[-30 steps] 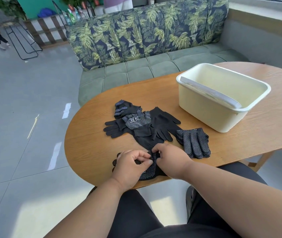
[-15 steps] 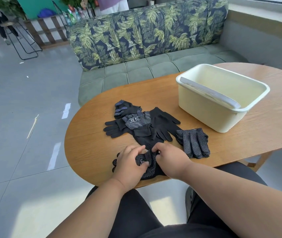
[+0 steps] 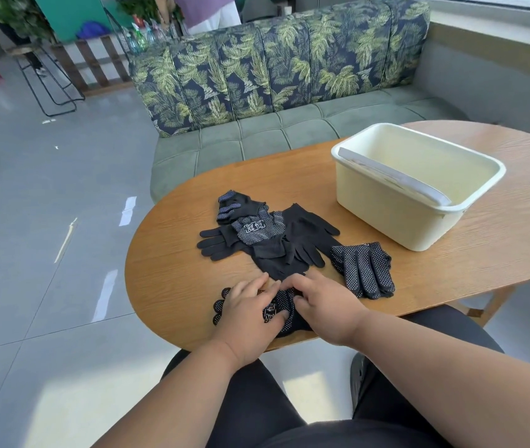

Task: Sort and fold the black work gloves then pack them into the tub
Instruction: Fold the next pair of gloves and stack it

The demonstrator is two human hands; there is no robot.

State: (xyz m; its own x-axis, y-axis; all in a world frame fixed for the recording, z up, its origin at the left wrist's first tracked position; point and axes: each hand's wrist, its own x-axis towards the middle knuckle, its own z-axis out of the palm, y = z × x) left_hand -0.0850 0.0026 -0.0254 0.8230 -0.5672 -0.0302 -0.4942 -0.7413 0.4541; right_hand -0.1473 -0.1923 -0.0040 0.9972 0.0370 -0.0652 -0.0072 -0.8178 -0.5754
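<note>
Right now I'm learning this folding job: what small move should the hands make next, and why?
Probably fold the dotted glove over on itself. The left hand lies flat on it, the right hand is at its edge, and the glove's fingertips still stick out on the table. The tub looks empty.

The gloves under my palms (image 3: pixel 278 310) are black with white dots and a white printed mark; the pile (image 3: pixel 266 236) mixes plain black with dotted black; the folded pair (image 3: pixel 365 270) is black, white-dotted; the tub (image 3: pixel 396 218) is pale cream; the surface (image 3: pixel 173 279) is orange-brown woodgrain; the sofa (image 3: pixel 273 72) shows green-yellow fronds on navy, its seat grey-green.
</note>
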